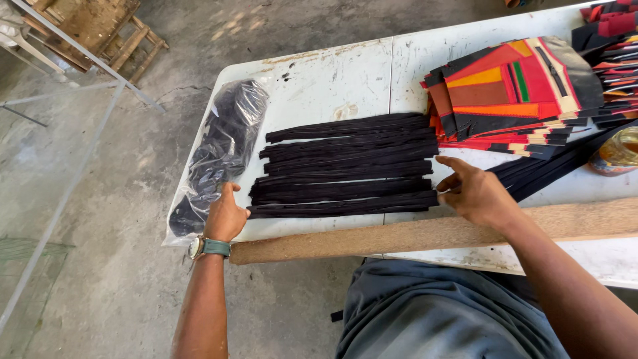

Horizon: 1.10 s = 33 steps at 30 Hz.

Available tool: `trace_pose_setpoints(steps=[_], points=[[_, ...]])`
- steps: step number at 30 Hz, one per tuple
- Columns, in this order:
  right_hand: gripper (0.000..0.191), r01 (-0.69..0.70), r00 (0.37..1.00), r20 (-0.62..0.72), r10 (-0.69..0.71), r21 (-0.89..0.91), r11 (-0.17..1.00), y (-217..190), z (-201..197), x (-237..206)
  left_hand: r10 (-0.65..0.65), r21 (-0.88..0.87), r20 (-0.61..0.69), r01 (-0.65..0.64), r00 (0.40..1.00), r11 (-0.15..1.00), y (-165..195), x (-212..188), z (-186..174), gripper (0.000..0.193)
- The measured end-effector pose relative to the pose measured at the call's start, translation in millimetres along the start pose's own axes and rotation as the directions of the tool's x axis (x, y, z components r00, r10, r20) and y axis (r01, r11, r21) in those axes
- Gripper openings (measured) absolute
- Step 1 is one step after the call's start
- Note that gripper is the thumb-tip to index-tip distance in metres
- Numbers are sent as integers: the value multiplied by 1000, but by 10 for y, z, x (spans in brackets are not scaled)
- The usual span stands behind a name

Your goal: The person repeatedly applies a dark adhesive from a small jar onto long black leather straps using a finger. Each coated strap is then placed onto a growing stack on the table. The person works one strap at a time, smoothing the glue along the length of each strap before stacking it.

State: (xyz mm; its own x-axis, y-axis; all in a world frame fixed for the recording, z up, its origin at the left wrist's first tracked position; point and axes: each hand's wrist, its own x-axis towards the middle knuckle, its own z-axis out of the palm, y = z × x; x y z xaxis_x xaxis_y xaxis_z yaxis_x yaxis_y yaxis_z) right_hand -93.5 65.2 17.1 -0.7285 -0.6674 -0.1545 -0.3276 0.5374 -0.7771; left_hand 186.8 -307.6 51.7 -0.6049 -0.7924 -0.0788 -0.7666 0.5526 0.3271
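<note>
Several long black strips (345,166) lie side by side across a white table (332,73). My left hand (224,216), with a watch on its wrist, rests at the left ends of the strips, its fingers curled against the nearest ones. My right hand (473,193) hovers at the right ends of the strips with fingers spread, touching the nearest strip ends. A clear plastic bag (222,146) holding dark pieces lies at the table's left edge, just beside my left hand.
A stack of red, orange and black stitched panels (512,93) sits at the back right, with more at the far right (615,60). A brown board (425,233) runs along the near table edge. A glass jar (618,153) stands right. Wooden furniture (100,33) sits on the concrete floor.
</note>
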Motion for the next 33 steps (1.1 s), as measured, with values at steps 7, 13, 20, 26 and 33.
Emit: trace_pose_setpoints(steps=[7, 13, 20, 26, 33], points=[[77, 149, 982, -40, -186, -443, 884, 267, -294, 125, 22, 92, 21, -24, 1000, 995, 1, -29, 118, 52], [100, 237, 971, 121, -204, -475, 848, 340, -235, 247, 158, 85, -95, -150, 983, 985, -24, -104, 103, 37], [77, 471, 828, -202, -524, -257, 844, -34, -798, -16, 119, -453, -211, -205, 970, 868, 916, -454, 151, 45], [86, 640, 677, -513, -528, 55, 766, -567, -1529, -577, 741, -507, -485, -840, 464, 194, 2875, -909, 612, 75], [68, 676, 570, -707, -419, 114, 728, -44, -2334, -1371, 859, -754, -359, -656, 366, -35, 4281, -1322, 579, 23]])
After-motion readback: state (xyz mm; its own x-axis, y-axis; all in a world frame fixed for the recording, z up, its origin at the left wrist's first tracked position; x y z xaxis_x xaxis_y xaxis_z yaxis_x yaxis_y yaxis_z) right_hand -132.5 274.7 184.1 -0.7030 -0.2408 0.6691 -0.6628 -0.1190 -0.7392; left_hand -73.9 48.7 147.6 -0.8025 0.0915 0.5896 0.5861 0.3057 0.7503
